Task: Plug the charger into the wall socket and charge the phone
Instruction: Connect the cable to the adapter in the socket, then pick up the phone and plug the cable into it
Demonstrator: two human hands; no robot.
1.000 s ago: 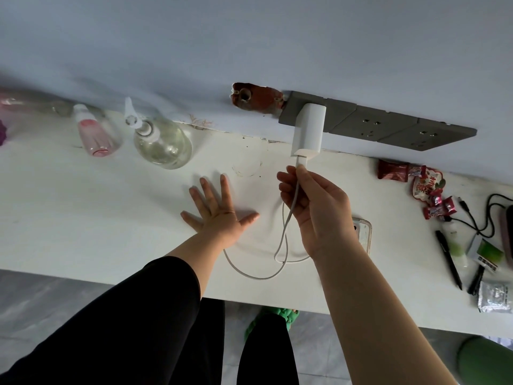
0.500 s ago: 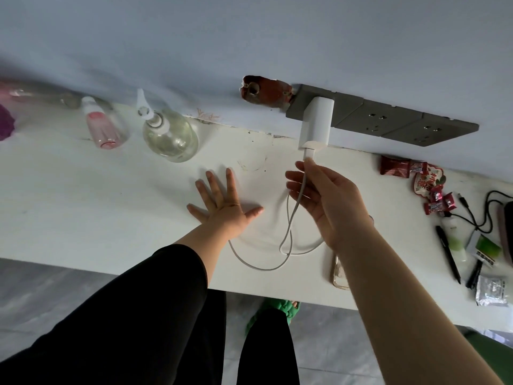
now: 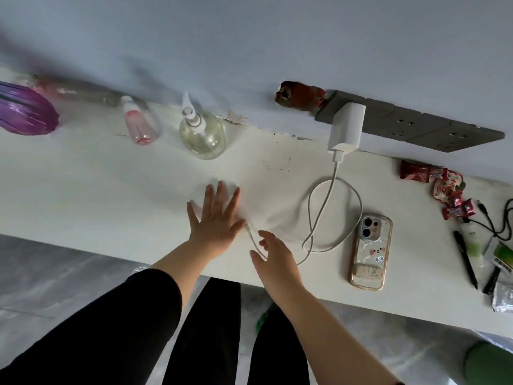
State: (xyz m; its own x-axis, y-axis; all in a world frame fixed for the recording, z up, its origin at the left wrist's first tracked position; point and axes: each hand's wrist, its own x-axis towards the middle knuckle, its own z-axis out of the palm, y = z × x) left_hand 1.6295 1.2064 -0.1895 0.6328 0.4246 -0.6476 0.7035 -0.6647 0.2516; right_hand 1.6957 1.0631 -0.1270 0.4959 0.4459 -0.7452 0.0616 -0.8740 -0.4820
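Note:
The white charger [image 3: 347, 126] sits plugged into the grey wall socket strip [image 3: 410, 126]. Its white cable [image 3: 324, 207] loops over the white counter [image 3: 97, 190], and the free end lies between my hands. The phone [image 3: 370, 251] lies face down in a clear cartoon case, right of the loop, with no cable in it. My left hand [image 3: 215, 218] rests flat on the counter with fingers spread. My right hand [image 3: 273, 252] hovers over the cable's free end, fingers apart, holding nothing.
A round clear pump bottle [image 3: 201, 134], a pink bottle [image 3: 138, 125] and a purple object [image 3: 25, 111] stand along the wall at left. Red snack packets [image 3: 433, 179], black pens [image 3: 466, 259], a black cable [image 3: 497, 220] and small packets crowd the right end.
My right hand let go of the cable near the charger and dropped down to the cable's free end beside my left hand. The phone is uncovered. The left hand stayed put.

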